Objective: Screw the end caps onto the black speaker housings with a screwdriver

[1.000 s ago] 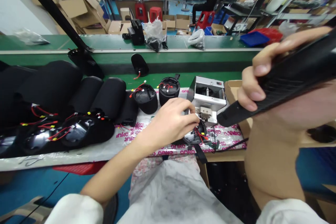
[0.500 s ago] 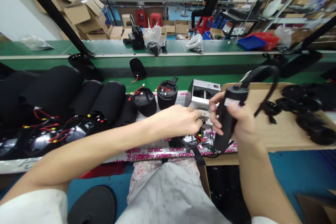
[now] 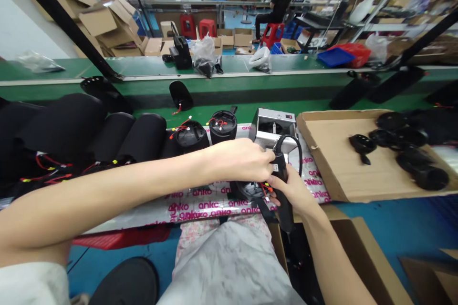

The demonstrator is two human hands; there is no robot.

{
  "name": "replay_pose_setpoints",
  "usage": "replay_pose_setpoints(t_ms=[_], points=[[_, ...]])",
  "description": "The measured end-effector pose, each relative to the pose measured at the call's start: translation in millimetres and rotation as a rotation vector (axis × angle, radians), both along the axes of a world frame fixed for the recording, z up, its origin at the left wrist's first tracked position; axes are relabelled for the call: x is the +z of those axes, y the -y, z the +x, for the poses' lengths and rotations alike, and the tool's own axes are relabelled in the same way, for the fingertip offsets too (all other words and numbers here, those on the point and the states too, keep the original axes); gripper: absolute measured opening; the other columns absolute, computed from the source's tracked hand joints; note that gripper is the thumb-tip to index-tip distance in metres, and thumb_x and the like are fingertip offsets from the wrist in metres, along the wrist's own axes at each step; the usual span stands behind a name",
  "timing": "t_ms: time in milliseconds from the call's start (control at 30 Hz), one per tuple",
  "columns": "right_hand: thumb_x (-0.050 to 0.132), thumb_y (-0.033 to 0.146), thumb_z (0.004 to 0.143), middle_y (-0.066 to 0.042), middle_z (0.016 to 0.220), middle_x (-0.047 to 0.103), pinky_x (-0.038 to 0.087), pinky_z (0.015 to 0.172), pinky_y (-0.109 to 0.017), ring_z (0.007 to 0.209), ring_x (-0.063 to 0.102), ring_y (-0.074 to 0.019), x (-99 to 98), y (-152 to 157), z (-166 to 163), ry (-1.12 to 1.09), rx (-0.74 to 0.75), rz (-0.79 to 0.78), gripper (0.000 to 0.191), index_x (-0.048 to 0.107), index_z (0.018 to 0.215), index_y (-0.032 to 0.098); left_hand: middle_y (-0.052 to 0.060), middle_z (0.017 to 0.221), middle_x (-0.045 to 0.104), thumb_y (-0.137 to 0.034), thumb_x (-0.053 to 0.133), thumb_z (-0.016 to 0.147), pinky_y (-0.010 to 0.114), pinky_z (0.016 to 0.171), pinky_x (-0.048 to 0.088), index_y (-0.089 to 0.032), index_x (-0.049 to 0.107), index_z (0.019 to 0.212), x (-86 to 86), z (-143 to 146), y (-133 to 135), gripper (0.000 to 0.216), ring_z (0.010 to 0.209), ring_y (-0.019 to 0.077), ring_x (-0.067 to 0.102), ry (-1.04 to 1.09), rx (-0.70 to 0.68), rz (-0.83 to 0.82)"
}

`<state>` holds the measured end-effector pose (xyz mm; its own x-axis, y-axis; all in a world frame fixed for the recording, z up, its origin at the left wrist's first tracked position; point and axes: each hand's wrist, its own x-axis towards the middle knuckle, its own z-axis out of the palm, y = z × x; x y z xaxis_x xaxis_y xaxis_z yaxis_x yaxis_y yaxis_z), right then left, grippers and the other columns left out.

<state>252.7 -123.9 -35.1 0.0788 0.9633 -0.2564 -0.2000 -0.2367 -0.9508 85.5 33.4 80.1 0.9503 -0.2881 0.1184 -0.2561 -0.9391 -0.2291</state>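
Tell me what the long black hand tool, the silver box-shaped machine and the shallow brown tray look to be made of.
Long black hand tool: probably hard plastic, fairly dull; its body is even and smooth-looking.
Silver box-shaped machine: likely metal, satin; gray sheen, crisp edges.
Shallow brown tray: apparently cardboard, matte; plain tan surface, thin folded-up sides.

On my head feed, the right hand (image 3: 295,188) grips a corded black tool (image 3: 285,212), its lower end pointing toward the lap. The left hand (image 3: 250,162) curls at the tool's upper end; I can't make out what its fingers pinch. Below it I see a red-wired black housing (image 3: 249,189), and beyond, a silver machine (image 3: 275,140). To the right sits a cardboard tray (image 3: 332,167) holding black parts (image 3: 431,177).
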Motion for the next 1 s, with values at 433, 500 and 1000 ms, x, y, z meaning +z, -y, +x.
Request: replay_pose_setpoints(t_ms=[433,500,1000], points=[[0.078,0.049,0.107,0.009,0.068,0.055,0.047,0.044,-0.016,0.047,0.053,-0.0065,-8.0,12,-9,-0.003,-0.088,-0.023,0.043,0.065,0.127,0.014,0.006,0.073,0.076,0.003,0.068,0.096,0.033,0.048,0.047,-0.017,0.081,0.082,12.2,4,-5,0.028,0.055,0.0181,0.066,-0.109,-0.143,0.102],[0.078,0.051,0.107,0.009,0.067,0.055,0.047,0.043,-0.016,0.047,0.052,-0.0066,-10.0,12,-11,-0.002,-0.105,-0.03,0.042,0.065,0.124,0.014,0.006,0.072,0.074,0.004,0.066,0.096,0.034,0.045,0.045,-0.016,0.079,0.082,8.1,2,-8,0.028,0.055,0.0186,0.067,-0.096,-0.138,0.093],[0.077,0.047,0.108,0.008,0.07,0.055,0.047,0.044,-0.014,0.049,0.053,-0.0061,-24.4,22,-18,-0.135,-0.15,0.063,0.049,0.062,0.141,0.015,0.018,0.138,0.079,-0.056,0.044,0.12,0.049,0.101,0.063,-0.017,0.057,0.154,0.3,-42,11,0.053,0.122,0.0379,0.081,-0.078,0.669,-0.885]])
